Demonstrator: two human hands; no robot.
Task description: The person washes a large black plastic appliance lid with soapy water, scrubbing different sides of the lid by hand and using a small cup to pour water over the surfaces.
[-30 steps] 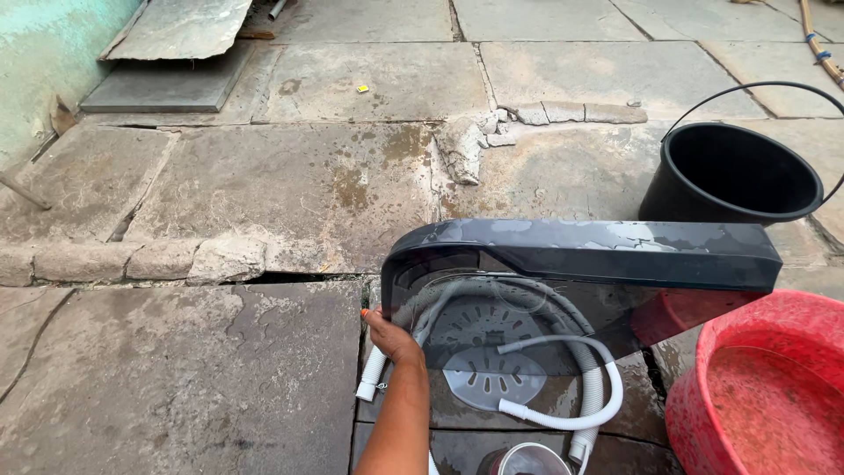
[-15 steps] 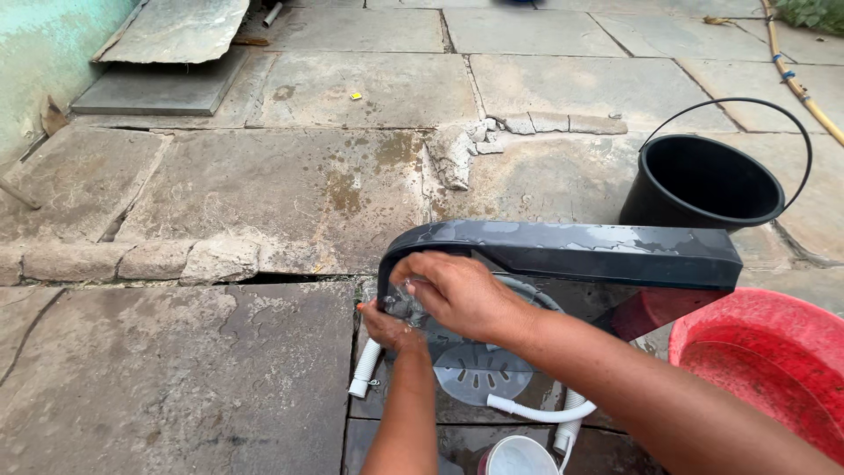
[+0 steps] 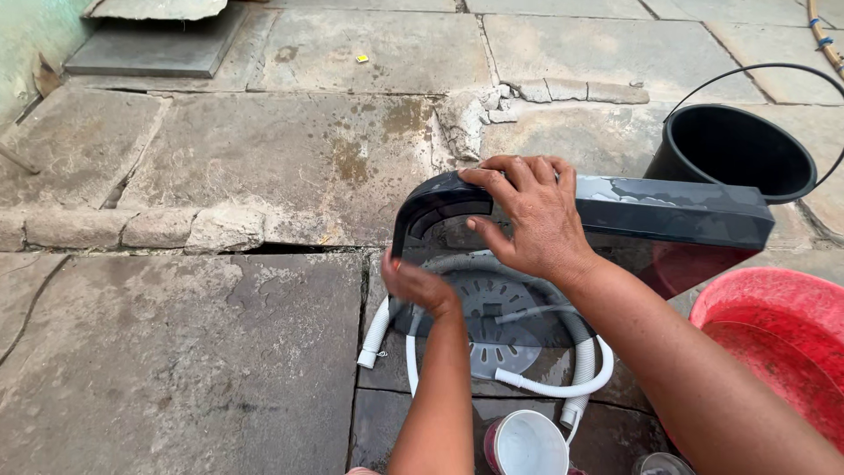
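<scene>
Outdoors, on wet paving slabs [image 3: 220, 352], a dark grey appliance lid [image 3: 668, 220] with a clear window stands on edge. The right hand [image 3: 527, 215] lies spread over its top left corner, fingers apart and pressed flat. The left hand [image 3: 418, 286] closes on the lid's left edge lower down. Behind the window lie coiled white hoses [image 3: 563, 387] and a grey round disc [image 3: 497, 339]. A black bucket [image 3: 734, 154] stands just behind the lid, a red tub [image 3: 782, 343] at its right end, and a white cup [image 3: 527, 444] near the forearms.
</scene>
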